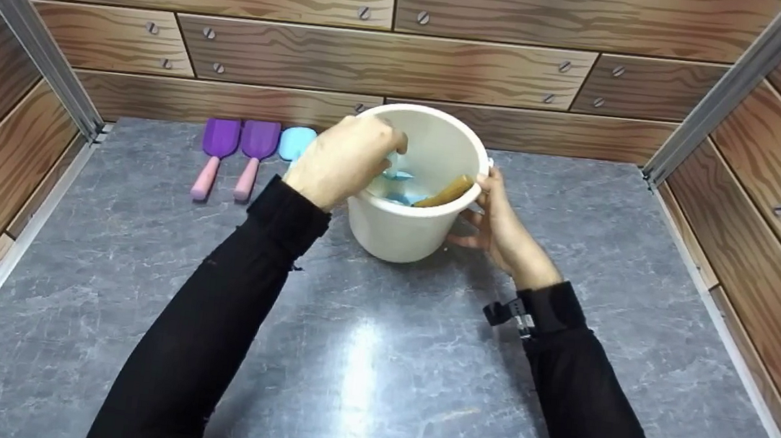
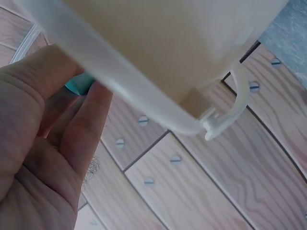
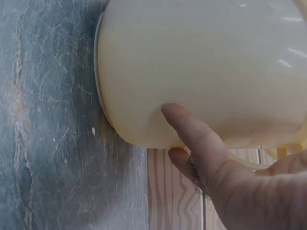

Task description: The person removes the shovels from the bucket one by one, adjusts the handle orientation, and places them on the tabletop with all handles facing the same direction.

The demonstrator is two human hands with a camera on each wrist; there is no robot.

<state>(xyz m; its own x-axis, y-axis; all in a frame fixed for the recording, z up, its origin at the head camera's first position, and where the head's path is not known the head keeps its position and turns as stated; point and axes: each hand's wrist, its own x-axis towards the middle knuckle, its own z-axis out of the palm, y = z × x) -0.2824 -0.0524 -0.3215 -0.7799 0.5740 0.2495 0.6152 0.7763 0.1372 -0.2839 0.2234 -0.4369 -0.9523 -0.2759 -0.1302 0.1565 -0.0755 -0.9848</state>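
Observation:
A white bucket (image 1: 396, 234) stands on the grey marbled surface, its open top facing me. Over its left rim reaches my left hand (image 1: 350, 157), which pinches a small teal object (image 2: 80, 83) between thumb and fingers; the bucket's rim hides the rest of that object in the left wrist view. Against the bucket's right side my right hand (image 1: 502, 223) holds it at the rim, with lower fingers spread along the wall (image 3: 192, 62). Inside lie a yellow-brown piece (image 1: 445, 192) and some blue pieces (image 1: 398, 176), partly hidden by the rim.
Left of the bucket lie two purple-headed spatulas (image 1: 221, 136) with pink handles. Beside them is a light blue head (image 1: 297, 142), partly covered by my left hand. Wood-patterned walls (image 1: 378, 62) enclose the surface at the back and both sides.

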